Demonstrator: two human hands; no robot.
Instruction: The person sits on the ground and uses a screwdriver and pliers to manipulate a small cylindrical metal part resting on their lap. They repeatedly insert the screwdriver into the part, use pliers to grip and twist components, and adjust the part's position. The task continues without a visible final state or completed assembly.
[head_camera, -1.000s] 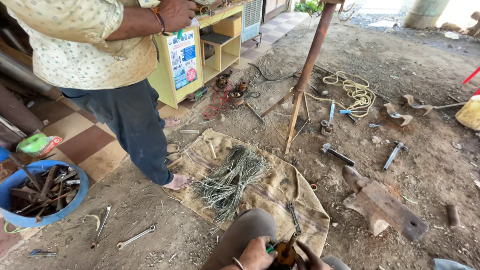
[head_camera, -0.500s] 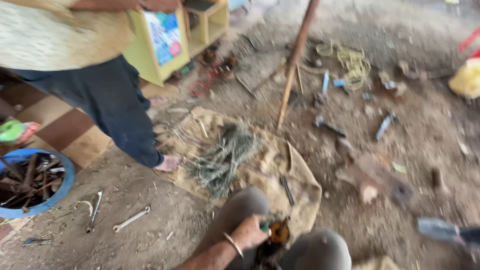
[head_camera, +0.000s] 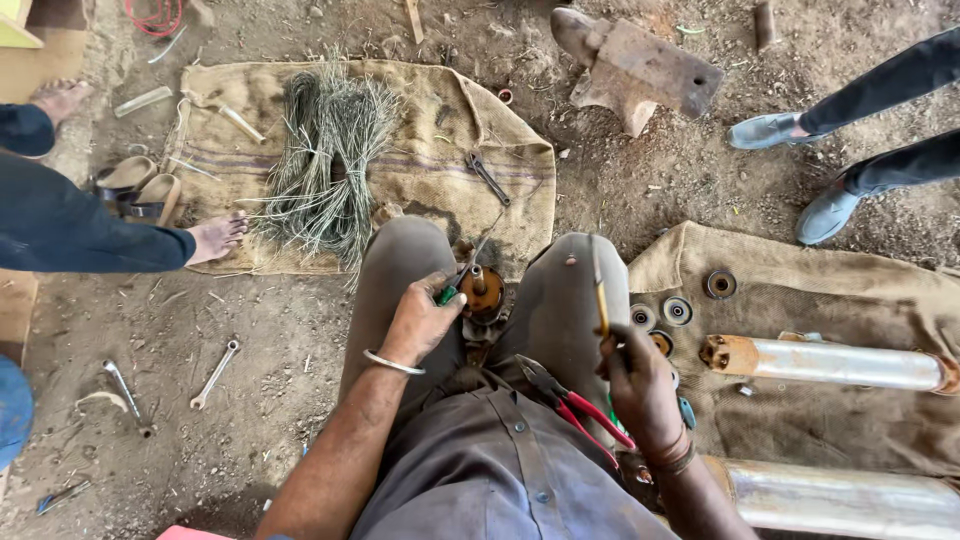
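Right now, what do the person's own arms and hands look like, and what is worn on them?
Both forearms are bare; no sleeves reach them and no gloves are worn. The left hand has a thin silver metal bangle around its wrist. The right hand has dark cord bands wound around its wrist. The fingers look dusty from work. A grey-brown buttoned shirt covers the body.

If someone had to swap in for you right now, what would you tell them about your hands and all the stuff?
Left hand: grips a green-handled tool against the rusty round part between the knees.
Right hand: holds a thin yellow-tipped rod upright.
Red-handled pliers lie on the lap.
Small rings and metal pipes sit on the sack to the right.
Wire bundle on the sack ahead.
The part is not yet set aside; how far the work is cannot be told.
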